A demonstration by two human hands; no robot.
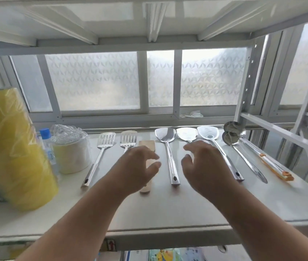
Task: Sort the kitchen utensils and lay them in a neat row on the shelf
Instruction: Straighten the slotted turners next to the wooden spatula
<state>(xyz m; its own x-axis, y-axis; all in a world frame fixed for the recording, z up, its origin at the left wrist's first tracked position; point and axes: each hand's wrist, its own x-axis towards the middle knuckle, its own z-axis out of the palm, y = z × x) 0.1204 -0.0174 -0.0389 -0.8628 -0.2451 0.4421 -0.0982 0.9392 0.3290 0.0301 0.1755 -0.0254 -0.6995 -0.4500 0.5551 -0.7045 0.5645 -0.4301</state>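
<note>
Across the middle of the frame a white shelf [168, 210] carries a row of utensils, all lying flat with their long axes running from the back edge toward the camera, heads at the back by the frosted window [92, 81] and handles pointing to the lower edge of the frame.

From left to right: a slotted turner [100, 153] whose handle slants a little toward lower left; a second slotted turner [128, 141], its handle hidden under the left hand [136, 166]; a wooden spatula [147, 147], partly covered by that hand; a steel spatula [168, 147], nearly straight up and down in the frame; another spatula [186, 134] with its handle hidden behind the right hand [204, 166]; a skimmer [215, 140] slanting to lower right; two ladles [239, 146], the farther one with an orange handle [273, 166], both slanting to lower right.

Both hands hover over the centre of the row with fingers loosely spread and bent, gripping nothing.

At the left of the frame stand a yellow wrapped stack [11, 147], a bottle with a blue cap [45, 140] and a white stack under plastic film [72, 149].
</note>
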